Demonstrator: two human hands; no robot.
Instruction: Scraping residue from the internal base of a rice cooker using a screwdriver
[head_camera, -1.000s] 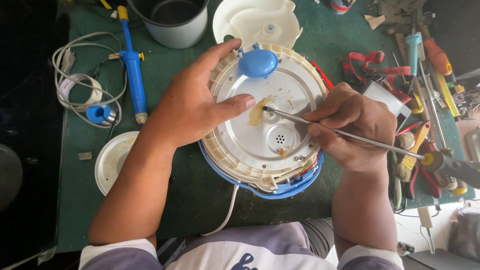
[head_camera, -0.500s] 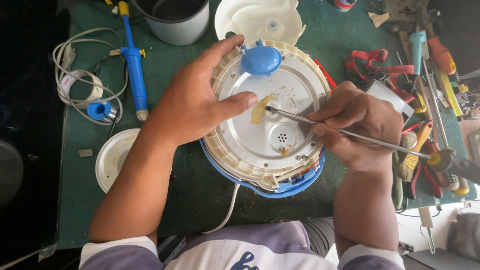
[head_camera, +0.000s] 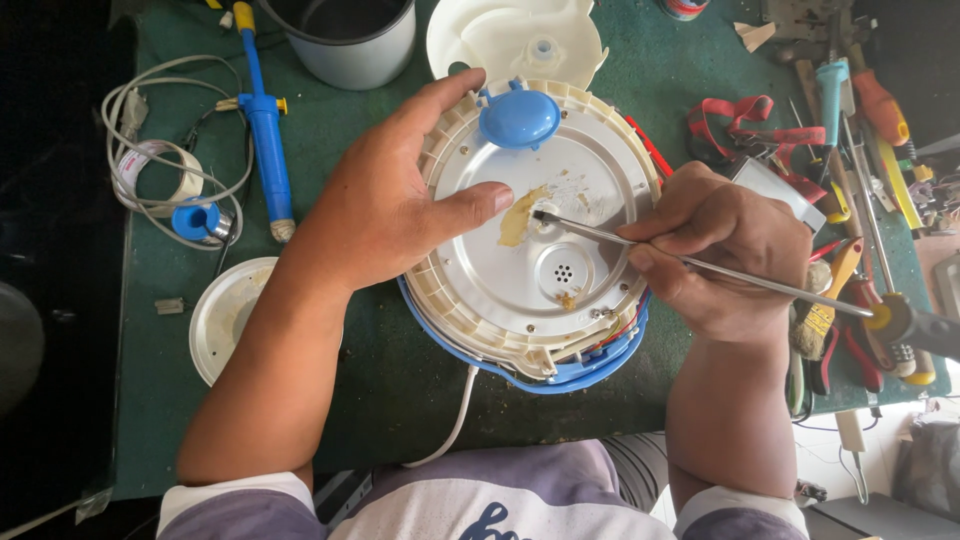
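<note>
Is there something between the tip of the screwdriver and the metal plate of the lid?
Nothing visible. The right hand holds the screwdriver, its tip already on the metal plate beside a yellowish smear. The left hand rests to the side.

There is open green worktop (head_camera: 400, 390) in front of the round cooker lid (head_camera: 540, 300), but a pile of tools (head_camera: 860, 150) blocks the right and a grey pot (head_camera: 350, 40) blocks the back.

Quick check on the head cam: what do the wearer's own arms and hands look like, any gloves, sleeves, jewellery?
Both hands are bare: no gloves, rings or watch visible on the left hand or the right hand. Forearms are uncovered. Short sleeves end near the elbows, white at the cuff, with a greyish-purple band below.
</note>
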